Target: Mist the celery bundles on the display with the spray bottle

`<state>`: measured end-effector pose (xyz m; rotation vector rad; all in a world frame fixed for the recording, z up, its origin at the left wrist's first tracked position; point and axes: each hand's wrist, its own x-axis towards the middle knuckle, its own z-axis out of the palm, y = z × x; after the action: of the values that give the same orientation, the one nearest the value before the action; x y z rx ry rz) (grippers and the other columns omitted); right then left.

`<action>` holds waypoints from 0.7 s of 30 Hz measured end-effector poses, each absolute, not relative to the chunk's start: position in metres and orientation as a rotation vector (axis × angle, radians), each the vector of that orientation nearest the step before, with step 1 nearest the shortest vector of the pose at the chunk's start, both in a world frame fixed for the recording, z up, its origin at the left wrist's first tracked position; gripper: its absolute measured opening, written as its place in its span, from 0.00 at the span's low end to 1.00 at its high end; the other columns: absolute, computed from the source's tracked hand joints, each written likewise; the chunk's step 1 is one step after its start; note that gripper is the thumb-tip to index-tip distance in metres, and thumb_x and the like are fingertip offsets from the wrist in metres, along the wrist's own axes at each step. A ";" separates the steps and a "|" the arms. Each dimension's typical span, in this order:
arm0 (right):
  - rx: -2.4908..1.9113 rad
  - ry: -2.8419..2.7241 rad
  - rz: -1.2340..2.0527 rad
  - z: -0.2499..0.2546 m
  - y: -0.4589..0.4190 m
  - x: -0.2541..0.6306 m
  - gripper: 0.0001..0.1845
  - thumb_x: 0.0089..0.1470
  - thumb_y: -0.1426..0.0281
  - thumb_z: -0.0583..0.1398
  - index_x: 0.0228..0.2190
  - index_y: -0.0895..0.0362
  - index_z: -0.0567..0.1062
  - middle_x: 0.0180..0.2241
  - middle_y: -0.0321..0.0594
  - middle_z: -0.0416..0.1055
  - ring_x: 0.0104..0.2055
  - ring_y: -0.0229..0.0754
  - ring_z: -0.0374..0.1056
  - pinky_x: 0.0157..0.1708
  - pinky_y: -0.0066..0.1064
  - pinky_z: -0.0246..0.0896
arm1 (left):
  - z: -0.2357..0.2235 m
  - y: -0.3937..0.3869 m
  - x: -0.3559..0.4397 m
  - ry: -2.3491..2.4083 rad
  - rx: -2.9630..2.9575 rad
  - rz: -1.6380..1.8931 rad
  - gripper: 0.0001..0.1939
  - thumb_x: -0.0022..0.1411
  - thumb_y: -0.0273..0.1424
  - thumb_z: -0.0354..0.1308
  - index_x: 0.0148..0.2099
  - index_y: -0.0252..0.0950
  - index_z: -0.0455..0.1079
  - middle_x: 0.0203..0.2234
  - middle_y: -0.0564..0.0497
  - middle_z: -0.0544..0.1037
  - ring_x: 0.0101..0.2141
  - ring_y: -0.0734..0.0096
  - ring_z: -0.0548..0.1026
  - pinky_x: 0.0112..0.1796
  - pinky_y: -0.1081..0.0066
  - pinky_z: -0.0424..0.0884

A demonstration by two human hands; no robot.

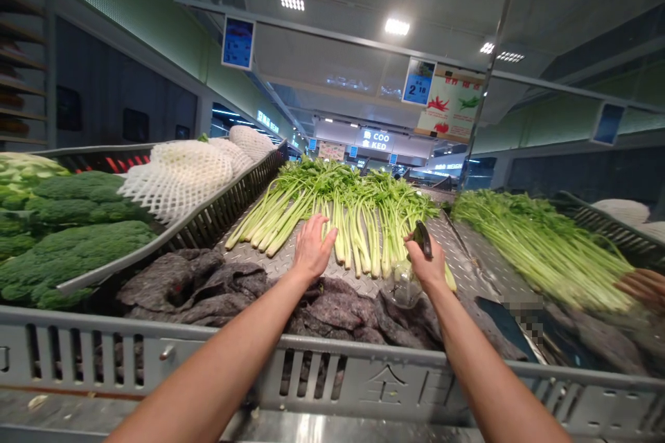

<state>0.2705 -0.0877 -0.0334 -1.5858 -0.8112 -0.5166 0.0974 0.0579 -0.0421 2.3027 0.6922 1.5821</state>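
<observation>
Bunches of celery [358,221] lie side by side on a textured metal shelf, leaves toward the back and cut stalk ends toward me. My left hand [314,249] is open over the stalks left of centre, fingers stretched forward; whether it touches them I cannot tell. On the right, my right hand [430,264] is closed around the neck of a spray bottle [402,285] with a dark trigger head and a clear body. Its body hangs just in front of the stalk ends. Crumpled dark grey cloth [337,311] lies along the front, below both hands.
A grey slotted rail [208,342] runs across the front. Left of a black crate wall [228,201] are broccoli [88,249] and produce in white foam netting [181,169]. A mirror [540,242] on the right reflects celery and a hand. Price signs [418,81] hang above.
</observation>
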 end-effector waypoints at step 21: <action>-1.641 -0.867 -0.477 -0.033 -0.088 0.264 0.15 0.38 0.63 0.53 0.28 0.58 0.71 0.24 0.37 0.68 0.26 0.41 0.63 0.27 0.30 0.55 | -0.041 0.056 0.097 0.718 2.284 1.579 0.18 0.58 0.38 0.41 0.47 0.36 0.60 0.49 0.44 0.62 0.51 0.61 0.59 0.49 0.58 0.55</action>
<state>0.2638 -0.0884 -0.0325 -1.6408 -0.8670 -0.4771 0.0971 0.0558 -0.0410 2.2836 0.7177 1.5793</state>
